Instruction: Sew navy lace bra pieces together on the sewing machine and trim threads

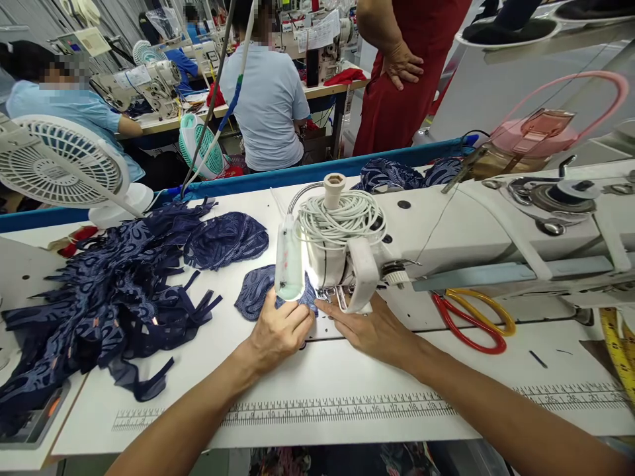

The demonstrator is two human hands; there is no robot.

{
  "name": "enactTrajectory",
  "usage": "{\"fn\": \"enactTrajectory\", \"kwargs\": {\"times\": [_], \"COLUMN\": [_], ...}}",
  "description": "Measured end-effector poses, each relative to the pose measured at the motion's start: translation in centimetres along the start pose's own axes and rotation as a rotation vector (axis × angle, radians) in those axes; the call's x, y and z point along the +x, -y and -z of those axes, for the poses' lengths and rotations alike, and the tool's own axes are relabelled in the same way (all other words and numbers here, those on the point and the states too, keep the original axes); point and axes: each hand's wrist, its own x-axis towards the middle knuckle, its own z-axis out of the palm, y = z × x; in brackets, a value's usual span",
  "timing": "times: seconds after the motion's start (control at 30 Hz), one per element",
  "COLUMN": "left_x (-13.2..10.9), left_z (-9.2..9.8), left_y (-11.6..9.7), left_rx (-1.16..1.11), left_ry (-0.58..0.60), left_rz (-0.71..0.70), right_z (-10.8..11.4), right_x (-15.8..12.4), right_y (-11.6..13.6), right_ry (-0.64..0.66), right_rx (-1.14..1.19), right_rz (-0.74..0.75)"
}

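A navy patterned fabric piece (254,295) lies on the machine bed, its right end beside the presser foot of the white sewing machine (327,261). My left hand (284,325) has its fingers curled on the near edge of this piece, just below a lit lamp (289,261) that covers part of the cloth. From the right, my right hand (370,328) reaches in with its fingers stretched out flat. Its index fingertip touches the fabric edge near the needle area, and the machine's white guard hides some of that hand. The stitching point itself is too small to make out.
Navy fabric strips (133,291) are heaped at left, with stacked navy pieces (225,239) behind. Red-handled scissors (471,324) and a yellow tape measure (618,350) lie right. A white fan (64,158) stands back left. People sit and stand beyond the blue trough (238,182).
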Motion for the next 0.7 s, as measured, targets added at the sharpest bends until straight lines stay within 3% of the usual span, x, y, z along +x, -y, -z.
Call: {"fn": "enactTrajectory", "kwargs": {"times": [0.23,0.47,0.7], "left_x": [-0.4,-1.2,-1.6], "left_z": [-0.1,0.8,1.0], "left_y": [-0.1,0.7,1.0], "left_rx": [-0.046,-0.251,-0.261], "left_ry": [0.081,0.14,0.137], "left_rz": [0.015,0.165,0.112], "right_z": [0.2,-0.1,0.1], "right_x": [-0.1,-0.4,-0.3], "right_y": [-0.1,0.1,-0.3], "right_ry": [-0.013,0.001,0.01], "right_rx": [0.098,0.019,0.043], "right_rz": [0.097,0.138,0.162]}}
